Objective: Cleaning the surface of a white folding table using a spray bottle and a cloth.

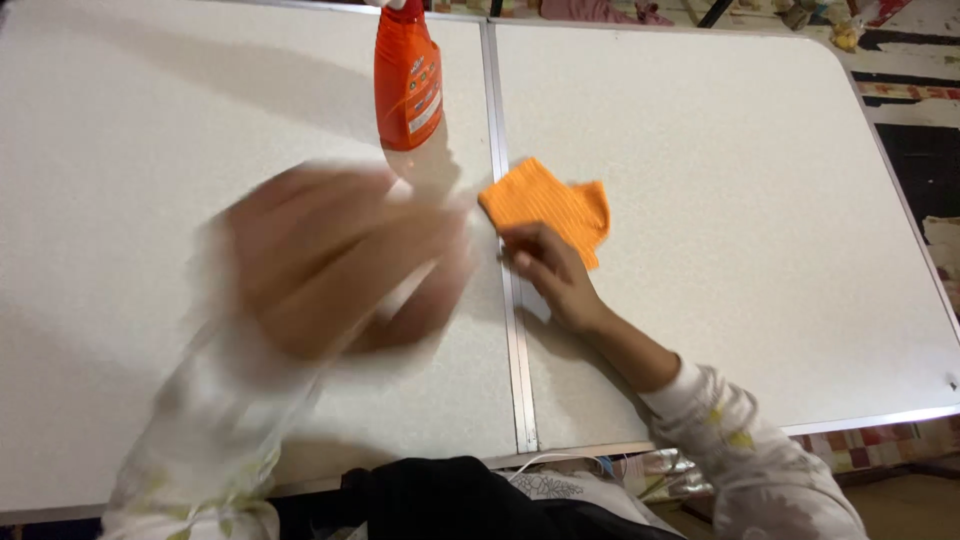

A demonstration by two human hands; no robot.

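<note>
My left hand (pixel 335 262) is a motion blur over the left half of the white speckled table (pixel 720 150), fingers spread, with something pale and thin between them that I cannot make out. My right hand (pixel 550 270) rests on the table with its fingertips on the near edge of an orange cloth (pixel 548 203), which lies crumpled just right of the table's metal centre seam. An orange spray bottle (pixel 407 78) stands upright at the far side, just left of the seam and beyond my left hand.
The metal seam (pixel 512 330) runs front to back through the table. The table's right edge curves near a patterned floor (pixel 905 95) with small bits of clutter at the far side. Dark fabric (pixel 450 500) lies at the near edge.
</note>
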